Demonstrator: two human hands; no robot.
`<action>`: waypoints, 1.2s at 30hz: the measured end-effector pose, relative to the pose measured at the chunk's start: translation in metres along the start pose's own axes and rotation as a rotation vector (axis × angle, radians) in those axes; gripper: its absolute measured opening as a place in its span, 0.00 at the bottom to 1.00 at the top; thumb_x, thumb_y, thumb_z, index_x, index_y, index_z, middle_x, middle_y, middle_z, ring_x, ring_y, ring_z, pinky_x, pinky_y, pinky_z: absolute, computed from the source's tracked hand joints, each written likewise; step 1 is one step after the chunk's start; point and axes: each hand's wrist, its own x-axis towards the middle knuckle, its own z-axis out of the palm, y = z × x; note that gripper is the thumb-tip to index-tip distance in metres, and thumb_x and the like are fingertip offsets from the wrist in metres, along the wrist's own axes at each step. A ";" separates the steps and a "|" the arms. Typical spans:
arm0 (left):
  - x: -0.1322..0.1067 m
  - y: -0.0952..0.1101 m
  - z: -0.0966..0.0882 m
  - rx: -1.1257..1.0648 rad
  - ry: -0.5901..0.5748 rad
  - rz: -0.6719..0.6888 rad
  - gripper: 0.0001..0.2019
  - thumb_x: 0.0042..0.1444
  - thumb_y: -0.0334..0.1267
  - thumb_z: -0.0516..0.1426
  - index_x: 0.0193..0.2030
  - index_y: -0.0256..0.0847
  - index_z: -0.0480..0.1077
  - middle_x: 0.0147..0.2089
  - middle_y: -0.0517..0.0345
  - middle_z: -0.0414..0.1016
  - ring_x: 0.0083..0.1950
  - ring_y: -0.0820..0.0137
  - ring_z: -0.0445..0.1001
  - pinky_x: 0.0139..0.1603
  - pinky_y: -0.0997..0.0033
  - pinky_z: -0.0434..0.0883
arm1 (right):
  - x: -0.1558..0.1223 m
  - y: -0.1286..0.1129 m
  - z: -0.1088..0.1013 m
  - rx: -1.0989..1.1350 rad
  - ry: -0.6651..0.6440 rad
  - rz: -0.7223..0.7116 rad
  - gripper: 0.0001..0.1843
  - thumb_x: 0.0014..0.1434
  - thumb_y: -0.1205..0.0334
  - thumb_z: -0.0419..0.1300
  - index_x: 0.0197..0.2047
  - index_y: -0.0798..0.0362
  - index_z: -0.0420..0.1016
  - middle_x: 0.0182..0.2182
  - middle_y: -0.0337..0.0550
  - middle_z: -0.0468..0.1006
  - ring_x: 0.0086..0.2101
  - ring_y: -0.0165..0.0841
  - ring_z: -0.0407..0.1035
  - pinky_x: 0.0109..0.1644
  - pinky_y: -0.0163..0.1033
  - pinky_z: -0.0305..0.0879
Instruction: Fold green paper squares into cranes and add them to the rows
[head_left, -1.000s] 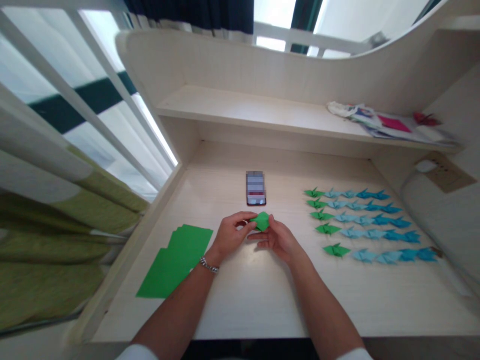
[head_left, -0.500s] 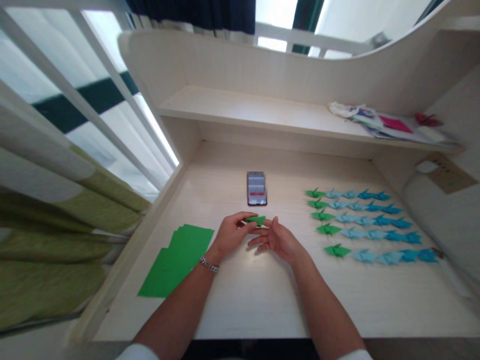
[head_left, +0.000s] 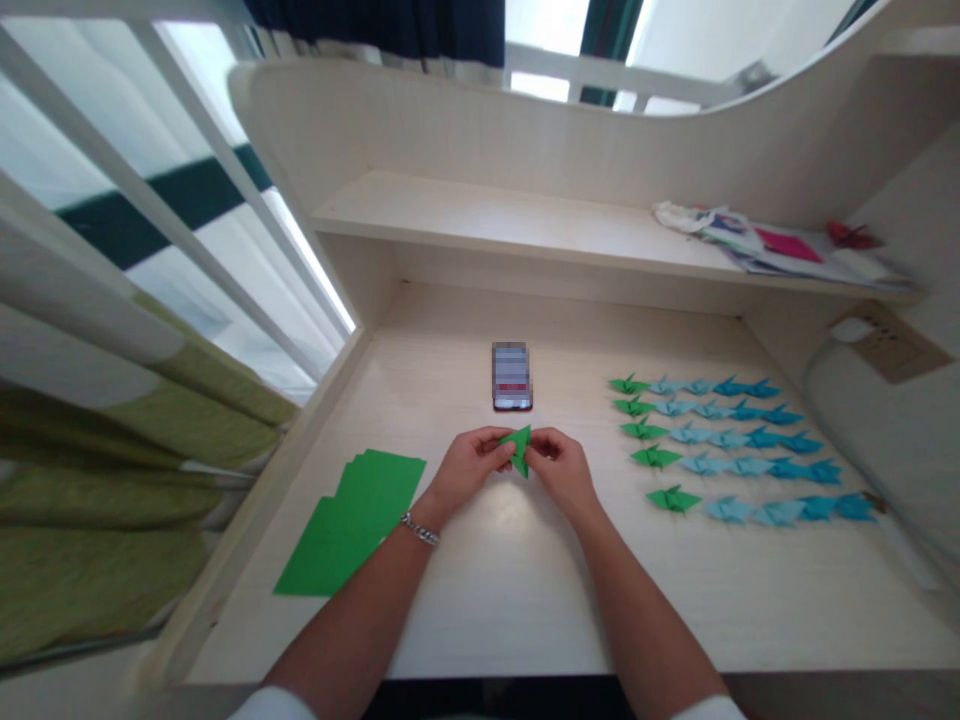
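A small green folded paper (head_left: 520, 448) is held up between my two hands, over the middle of the desk. My left hand (head_left: 471, 462) pinches its left side, thumb in front. At its right edge, my right hand (head_left: 561, 463) is closed, its fingertips gripping the paper. The piece shows pointed tips at top and bottom. To the right lie rows of folded paper cranes, with green cranes (head_left: 656, 457) at the left ends, then light blue cranes (head_left: 727, 511) and darker blue cranes (head_left: 784, 442). Green paper sheets (head_left: 352, 525) lie stacked beside my left forearm.
A phone (head_left: 511, 378) lies just beyond my hands. Behind it runs a raised shelf (head_left: 480, 222) with papers (head_left: 787, 246) at its right. A cable (head_left: 811, 365) hangs from the wall socket (head_left: 892, 340) on the right. Slatted rails and a curtain (head_left: 90, 480) border the left.
My right hand has gone from spread fingers to closed on the paper's right side. The green folded paper has turned from lying sideways to showing its points up and down.
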 end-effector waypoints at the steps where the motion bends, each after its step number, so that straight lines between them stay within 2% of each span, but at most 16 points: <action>1: 0.000 0.000 0.002 0.002 -0.004 0.002 0.18 0.52 0.43 0.60 0.45 0.33 0.73 0.32 0.52 0.77 0.30 0.72 0.72 0.31 0.72 0.70 | -0.001 0.000 0.001 -0.042 0.003 -0.009 0.09 0.49 0.59 0.61 0.32 0.54 0.76 0.26 0.42 0.76 0.27 0.32 0.67 0.31 0.36 0.63; 6: -0.004 -0.001 0.014 0.006 0.023 0.049 0.21 0.48 0.41 0.62 0.49 0.34 0.70 0.48 0.47 0.76 0.45 0.65 0.75 0.47 0.64 0.72 | -0.005 -0.002 0.003 -0.205 0.080 -0.033 0.09 0.52 0.58 0.58 0.32 0.53 0.76 0.27 0.43 0.77 0.28 0.34 0.69 0.33 0.38 0.64; 9: -0.005 -0.002 0.018 0.065 0.062 0.044 0.24 0.48 0.38 0.62 0.52 0.34 0.68 0.50 0.47 0.75 0.47 0.64 0.74 0.50 0.62 0.71 | -0.006 -0.002 0.003 -0.273 0.114 -0.074 0.08 0.52 0.59 0.58 0.32 0.52 0.75 0.29 0.42 0.77 0.29 0.34 0.69 0.35 0.38 0.65; 12: -0.004 -0.006 0.016 0.093 0.114 0.050 0.20 0.52 0.34 0.57 0.53 0.36 0.69 0.51 0.48 0.74 0.48 0.65 0.73 0.51 0.62 0.70 | -0.007 -0.003 0.005 -0.275 0.126 -0.088 0.07 0.53 0.59 0.58 0.32 0.52 0.74 0.29 0.42 0.76 0.30 0.34 0.69 0.35 0.38 0.65; 15: -0.001 -0.010 0.012 0.106 0.177 0.086 0.18 0.52 0.31 0.54 0.51 0.38 0.71 0.51 0.50 0.75 0.49 0.66 0.73 0.54 0.63 0.68 | -0.007 -0.004 0.007 -0.232 0.107 -0.085 0.08 0.53 0.56 0.59 0.33 0.52 0.74 0.30 0.42 0.76 0.30 0.34 0.69 0.34 0.38 0.65; 22: 0.003 -0.017 0.007 0.025 0.211 0.039 0.17 0.53 0.42 0.58 0.47 0.35 0.73 0.43 0.47 0.78 0.42 0.64 0.76 0.43 0.65 0.73 | -0.005 -0.001 0.007 -0.079 -0.034 -0.054 0.12 0.47 0.53 0.65 0.32 0.52 0.76 0.31 0.44 0.76 0.31 0.35 0.70 0.34 0.38 0.66; 28: 0.004 -0.018 0.007 -0.014 0.222 0.006 0.19 0.51 0.46 0.59 0.45 0.34 0.74 0.39 0.48 0.79 0.40 0.64 0.76 0.41 0.66 0.72 | -0.004 0.001 0.003 -0.135 -0.159 -0.101 0.07 0.51 0.59 0.61 0.34 0.50 0.78 0.35 0.43 0.75 0.33 0.33 0.69 0.36 0.38 0.66; 31: 0.004 -0.021 0.008 0.033 0.233 0.019 0.18 0.51 0.46 0.59 0.44 0.34 0.75 0.40 0.48 0.79 0.41 0.64 0.76 0.42 0.65 0.72 | -0.003 0.006 0.005 -0.174 -0.166 -0.076 0.07 0.51 0.61 0.60 0.34 0.49 0.78 0.33 0.42 0.75 0.32 0.33 0.68 0.36 0.39 0.65; 36: 0.004 -0.023 0.008 0.101 0.233 0.028 0.17 0.53 0.45 0.57 0.45 0.35 0.75 0.39 0.49 0.79 0.41 0.64 0.75 0.44 0.64 0.71 | 0.000 0.013 0.010 -0.033 -0.146 0.013 0.11 0.54 0.56 0.58 0.35 0.52 0.78 0.29 0.42 0.76 0.30 0.33 0.68 0.35 0.38 0.65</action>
